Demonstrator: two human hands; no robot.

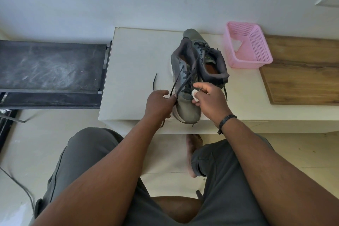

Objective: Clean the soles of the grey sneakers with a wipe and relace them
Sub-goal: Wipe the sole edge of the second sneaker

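Two grey sneakers stand side by side on a white low table. The near sneaker points its toe toward me over the table's front edge; the far sneaker points away. My left hand pinches a dark lace that runs taut up to the near sneaker's eyelets. A loose lace end lies on the table to the left. My right hand rests at the near sneaker's right side, fingers curled at the laces, with a small white patch on one fingertip.
A pink plastic basket holding a white wipe stands at the table's back right. A wooden board lies to the right. A dark fabric rack stands to the left. My knees and a bare foot are below the table edge.
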